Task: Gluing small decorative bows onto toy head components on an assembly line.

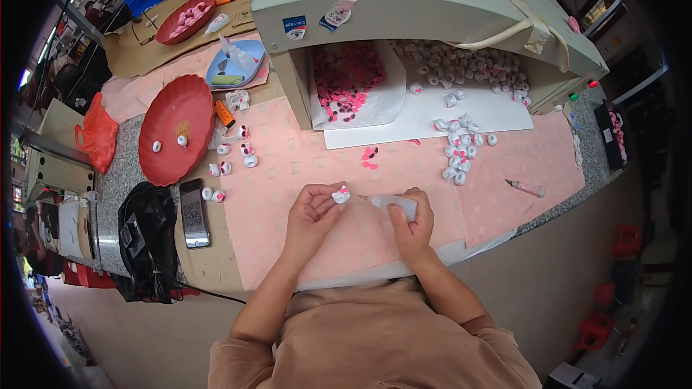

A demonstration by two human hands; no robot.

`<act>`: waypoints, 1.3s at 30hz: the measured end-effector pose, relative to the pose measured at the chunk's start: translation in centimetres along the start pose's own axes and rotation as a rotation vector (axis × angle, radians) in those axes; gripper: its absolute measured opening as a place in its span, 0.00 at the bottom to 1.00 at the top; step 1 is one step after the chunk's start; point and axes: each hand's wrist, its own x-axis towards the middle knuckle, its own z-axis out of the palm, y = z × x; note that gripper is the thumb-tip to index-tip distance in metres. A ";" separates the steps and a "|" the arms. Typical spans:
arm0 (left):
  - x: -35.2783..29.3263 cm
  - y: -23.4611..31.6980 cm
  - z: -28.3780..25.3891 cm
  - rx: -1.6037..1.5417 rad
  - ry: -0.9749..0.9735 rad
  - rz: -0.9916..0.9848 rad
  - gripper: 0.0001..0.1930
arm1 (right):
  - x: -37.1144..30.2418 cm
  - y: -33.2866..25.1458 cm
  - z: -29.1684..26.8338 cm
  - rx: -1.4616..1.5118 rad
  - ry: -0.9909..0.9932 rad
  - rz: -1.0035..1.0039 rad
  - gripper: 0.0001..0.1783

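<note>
Between the fingertips of my left hand (313, 212) is a small white rounded piece with a pink spot (341, 194). My right hand (414, 225) is wrapped round a translucent squeeze bottle (398, 206), its thin nozzle pointing left toward that piece. A short gap seems to lie between nozzle and piece. Just beyond my hands, several small pink and dark bits (370, 158) lie on the pink sheet (288, 166). To their right sits a cluster of similar white pieces (458, 148). More pieces with pink and dark parts (247, 150) stand on the left.
A pale green box-like machine (432, 11) arches over a white board (432, 126), pink parts (349, 75) and many white pieces (468, 65). Leftward are a red scalloped tray (155, 162), a phone (194, 214), a black bag (148, 227) and an orange lighter-like object (225, 113). A small tube (526, 188) lies right.
</note>
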 end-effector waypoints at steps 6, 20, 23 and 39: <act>0.1 -0.1 0.2 -0.020 0.021 0.013 0.15 | -0.1 0.1 -0.1 0.032 -0.039 0.018 0.09; -0.1 -0.2 -0.3 -0.023 0.014 0.009 0.13 | 9.3 3.1 -2.6 -0.663 -0.052 0.212 0.11; -0.2 0.0 -0.3 -0.064 0.023 0.004 0.14 | 8.7 3.3 -2.3 -0.683 -0.143 0.062 0.09; -0.2 0.6 -0.9 -0.115 -0.014 -0.047 0.16 | 10.6 0.6 -0.7 -0.558 -0.413 0.345 0.13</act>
